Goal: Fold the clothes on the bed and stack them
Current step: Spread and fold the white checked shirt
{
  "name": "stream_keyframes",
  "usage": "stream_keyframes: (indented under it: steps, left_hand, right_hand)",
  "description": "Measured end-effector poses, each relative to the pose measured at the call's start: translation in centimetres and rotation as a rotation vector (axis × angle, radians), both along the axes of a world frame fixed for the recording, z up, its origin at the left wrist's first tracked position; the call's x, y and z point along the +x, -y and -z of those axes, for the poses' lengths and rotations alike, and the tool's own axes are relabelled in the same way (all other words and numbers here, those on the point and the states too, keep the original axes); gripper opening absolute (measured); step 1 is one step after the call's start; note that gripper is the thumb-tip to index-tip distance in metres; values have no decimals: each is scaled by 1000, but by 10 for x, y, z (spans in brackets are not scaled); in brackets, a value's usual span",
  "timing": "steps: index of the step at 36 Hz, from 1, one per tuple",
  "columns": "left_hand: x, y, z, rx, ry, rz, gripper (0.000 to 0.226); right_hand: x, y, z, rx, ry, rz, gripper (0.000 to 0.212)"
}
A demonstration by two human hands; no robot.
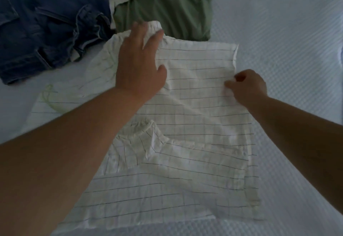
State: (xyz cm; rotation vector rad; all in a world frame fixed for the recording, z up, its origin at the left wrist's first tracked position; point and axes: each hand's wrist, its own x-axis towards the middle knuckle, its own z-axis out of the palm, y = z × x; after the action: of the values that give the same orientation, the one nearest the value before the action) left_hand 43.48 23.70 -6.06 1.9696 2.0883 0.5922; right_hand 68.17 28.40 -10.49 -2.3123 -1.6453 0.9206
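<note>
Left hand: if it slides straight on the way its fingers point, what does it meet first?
Probably the green garment, just past the checked garment's gathered edge under the left hand; depth is unclear.

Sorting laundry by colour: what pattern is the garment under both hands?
White garment with a thin dark grid check, clearest in the head view.

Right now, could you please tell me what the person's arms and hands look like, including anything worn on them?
Both forearms are bare as far as the picture reaches: no sleeve shows. The left hand and right hand wear no gloves, and no watch, bracelet or ring can be seen on the parts that show. The fingernails that show look short and unpainted, though the picture is dim and soft.
</note>
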Motion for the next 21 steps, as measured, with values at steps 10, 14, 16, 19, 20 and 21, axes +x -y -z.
stream_keyframes:
  steps: [10, 14, 16, 19, 20, 21]
  left_hand:
    - [10, 50, 50, -338, -54, 158, 55]
    - [-3, 36, 58, -382, -99, 48, 66]
    - [-12, 27, 58, -358, -86, -2, 60]
    - [-25, 15, 56, -435, -50, 1, 55]
    - [-27, 13, 55, -446, -25, 10, 54]
    - [-27, 12, 54, -442, 6, 13, 52]
  right_hand:
    - [10, -6, 6, 33, 18, 30, 70]
    - [12, -10, 11, 40, 120, -30, 60]
    - [12, -14, 10, 54, 129, -17, 50]
    - [5, -13, 3, 168, 189, -54, 51]
    - [0, -9, -1, 236, 196, -99, 51]
    - [-7, -4, -6, 298, 181, -157, 49]
